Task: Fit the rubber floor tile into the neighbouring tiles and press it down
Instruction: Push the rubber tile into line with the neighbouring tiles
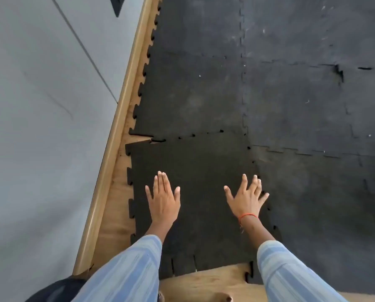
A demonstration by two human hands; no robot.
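A black rubber floor tile (pixel 199 162) with jigsaw edges lies in the near left corner of the laid black tiles (pixel 302 105). Its far edge meets the tile beyond it, with a small gap at the far left corner (pixel 143 138). Its right edge runs along the neighbouring tile on the right. My left hand (pixel 163 198) lies flat on the tile, fingers spread. My right hand (pixel 246 196) also lies flat with fingers spread, its fingertips at the tile's right seam. A red thread circles the right wrist.
A wooden skirting strip (pixel 117 136) and a grey wall (pixel 40 127) run along the left. Bare plywood floor (pixel 204 284) shows in front of the tile and in a narrow strip on its left. A lifted seam (pixel 340 73) shows in the far right tiles.
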